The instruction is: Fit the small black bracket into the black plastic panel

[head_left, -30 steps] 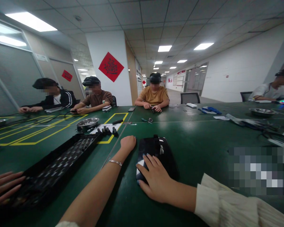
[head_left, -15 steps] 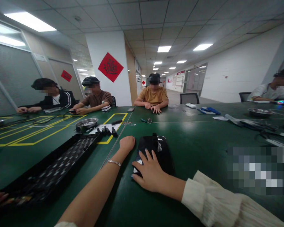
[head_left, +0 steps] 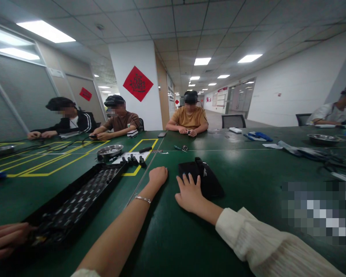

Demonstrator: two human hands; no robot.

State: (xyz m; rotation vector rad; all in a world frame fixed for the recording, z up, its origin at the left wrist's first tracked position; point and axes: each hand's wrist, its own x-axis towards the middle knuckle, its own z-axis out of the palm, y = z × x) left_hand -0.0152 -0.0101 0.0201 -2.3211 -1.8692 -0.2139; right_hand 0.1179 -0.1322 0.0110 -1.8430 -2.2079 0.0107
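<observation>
My right hand (head_left: pixel 189 192) is open, palm down with fingers spread, its fingertips over the left edge of a flat black object (head_left: pixel 212 179). A short black strap-like piece (head_left: pixel 200 163) stands up at the far side of that object, whose kind I cannot tell. To the left, my left hand (head_left: pixel 158 177) rests on the green table (head_left: pixel 167 223), closed in a fist. No object shows in the fist, and its inner side is hidden. A silver bracelet (head_left: pixel 143 199) is on my left wrist.
A long black tray (head_left: pixel 75 200) with rows of small parts lies left, a co-worker's hand (head_left: pixel 8 238) at its near end. Small black cylinders (head_left: pixel 134 161) and a metal bowl (head_left: pixel 110 151) stand beyond. Several people sit around the table. Pliers (head_left: pixel 181 148) lie ahead.
The black object now lies farther right, and its glossy face and white patch no longer show. My right hand now covers only its edge. The co-worker's hand at the tray reaches farther in.
</observation>
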